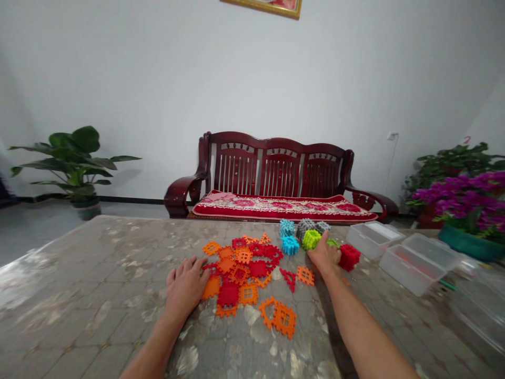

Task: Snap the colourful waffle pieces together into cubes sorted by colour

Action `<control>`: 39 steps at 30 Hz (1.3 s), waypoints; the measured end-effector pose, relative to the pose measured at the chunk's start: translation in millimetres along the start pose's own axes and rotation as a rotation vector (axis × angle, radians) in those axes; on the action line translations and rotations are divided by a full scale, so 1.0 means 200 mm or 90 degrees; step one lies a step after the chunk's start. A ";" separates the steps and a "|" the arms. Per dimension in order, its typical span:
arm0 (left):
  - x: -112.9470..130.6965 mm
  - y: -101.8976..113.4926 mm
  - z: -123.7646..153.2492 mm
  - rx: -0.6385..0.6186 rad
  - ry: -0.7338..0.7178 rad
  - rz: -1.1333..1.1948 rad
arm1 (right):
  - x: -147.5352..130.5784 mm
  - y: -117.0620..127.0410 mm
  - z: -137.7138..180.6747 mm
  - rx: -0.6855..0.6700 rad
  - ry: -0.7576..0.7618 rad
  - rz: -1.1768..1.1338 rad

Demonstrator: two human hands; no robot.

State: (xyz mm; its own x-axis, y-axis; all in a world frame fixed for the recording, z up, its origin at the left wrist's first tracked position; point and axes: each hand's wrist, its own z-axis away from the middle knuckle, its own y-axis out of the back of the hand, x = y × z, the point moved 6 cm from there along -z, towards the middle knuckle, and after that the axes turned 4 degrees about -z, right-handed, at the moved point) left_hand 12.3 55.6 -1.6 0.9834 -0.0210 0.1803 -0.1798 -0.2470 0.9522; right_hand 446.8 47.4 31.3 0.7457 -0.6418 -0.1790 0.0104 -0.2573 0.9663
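Observation:
My left hand lies flat on the table with its fingers stretched out, touching the left edge of a loose pile of red and orange interlocking plastic tiles. My right hand rests between a lime green stack of tiles and a red stack. One finger points forward and the others are spread, partly hidden; nothing shows gripped in them. Blue stacks and grey stacks stand just beyond. Nearer to me lie two overlapping orange tiles, one with a window cutout.
Clear plastic boxes stand on the right of the patterned tablecloth, near purple flowers in a teal pot. Behind the table is a dark red wooden bench. A leafy potted plant stands at the left.

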 end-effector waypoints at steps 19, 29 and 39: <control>0.00 -0.01 0.00 -0.020 0.007 -0.006 | 0.00 -0.02 -0.03 -0.018 -0.003 -0.030; 0.00 0.00 0.01 -0.014 0.008 -0.010 | -0.02 -0.02 -0.04 -0.021 -0.005 -0.009; 0.01 0.01 0.01 -0.013 0.011 -0.002 | -0.04 -0.02 -0.05 -0.013 0.006 -0.005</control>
State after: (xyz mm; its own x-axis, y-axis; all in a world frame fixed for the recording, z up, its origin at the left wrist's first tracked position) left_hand 13.0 52.9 0.1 0.9833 -0.0034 0.1819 -0.1779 -0.2276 0.9574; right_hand 447.2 60.3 31.3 0.7522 -0.6325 -0.1844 0.0291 -0.2478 0.9684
